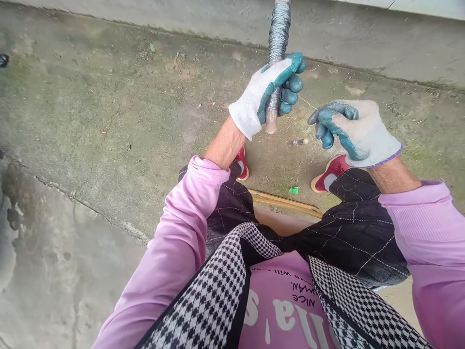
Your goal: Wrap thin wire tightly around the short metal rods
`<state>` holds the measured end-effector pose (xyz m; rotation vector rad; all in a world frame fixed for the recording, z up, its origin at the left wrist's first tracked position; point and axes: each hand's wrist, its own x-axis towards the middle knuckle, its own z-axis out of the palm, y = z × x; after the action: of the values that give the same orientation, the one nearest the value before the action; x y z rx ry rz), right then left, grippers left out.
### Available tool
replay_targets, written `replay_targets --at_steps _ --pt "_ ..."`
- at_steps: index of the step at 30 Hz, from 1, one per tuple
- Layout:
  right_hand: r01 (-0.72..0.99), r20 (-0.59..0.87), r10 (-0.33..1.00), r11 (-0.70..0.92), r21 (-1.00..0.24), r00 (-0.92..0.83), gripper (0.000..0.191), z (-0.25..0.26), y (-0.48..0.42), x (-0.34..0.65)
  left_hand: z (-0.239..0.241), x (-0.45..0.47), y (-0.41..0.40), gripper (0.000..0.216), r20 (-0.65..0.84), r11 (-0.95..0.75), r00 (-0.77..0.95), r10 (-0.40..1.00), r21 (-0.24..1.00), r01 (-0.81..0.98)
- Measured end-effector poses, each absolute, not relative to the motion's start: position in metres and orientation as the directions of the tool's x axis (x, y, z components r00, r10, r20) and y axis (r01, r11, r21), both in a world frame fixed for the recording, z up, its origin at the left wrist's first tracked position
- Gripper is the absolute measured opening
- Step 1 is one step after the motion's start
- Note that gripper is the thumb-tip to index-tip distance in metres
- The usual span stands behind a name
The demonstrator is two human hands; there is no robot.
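My left hand (271, 89), in a white glove with a teal-coated palm, is closed around a stick wound with grey thread (279, 31). The stick's upper end runs out of the top of the view, and its bare lower end shows below the palm. To the right, my right hand (358, 128) wears a matching glove, its fingers curled together in a pinch. A thin strand of thread (307, 102) stretches between the two hands, reaching the right fingertips. Where it leaves the stick is hidden by my left fingers.
On the stained concrete floor (109, 106) lie a short stick-like piece (300, 142) and a green wrapper (294, 190). A wooden edge (286, 203) shows between my legs. My red shoes (332, 172) stand apart. A concrete wall or ledge (218, 22) runs along the far side.
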<state>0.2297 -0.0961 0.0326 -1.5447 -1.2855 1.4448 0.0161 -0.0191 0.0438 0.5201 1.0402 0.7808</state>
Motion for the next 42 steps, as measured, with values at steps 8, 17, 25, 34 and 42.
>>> replay_targets --at_steps 8,17,25,34,42 --pt "0.159 -0.359 0.928 -0.341 -0.926 -0.098 0.041 0.024 -0.089 0.238 0.048 0.017 -0.021 0.044 -0.558 0.606 0.289 0.778 0.788 -0.109" --pt "0.374 -0.222 0.974 -0.22 -0.901 0.037 0.014 0.036 -0.096 0.224 0.042 0.014 -0.014 0.053 -0.556 0.596 0.26 0.789 0.795 -0.109" --pt "0.386 -0.226 0.974 -0.218 -0.897 0.024 0.01 0.039 -0.095 0.222 0.046 0.015 -0.02 0.024 -0.406 0.519 0.339 0.849 0.762 -0.387" --pt "0.583 -0.113 0.993 -0.118 -0.804 0.046 0.019 0.042 -0.1 0.23 0.043 0.014 -0.014 0.021 -0.422 0.509 0.302 0.855 0.797 -0.324" --pt "0.669 -0.099 0.995 -0.095 -0.737 0.032 0.016 0.042 -0.1 0.231 0.035 0.017 -0.008 0.047 -0.509 0.546 0.209 0.835 0.812 -0.206"
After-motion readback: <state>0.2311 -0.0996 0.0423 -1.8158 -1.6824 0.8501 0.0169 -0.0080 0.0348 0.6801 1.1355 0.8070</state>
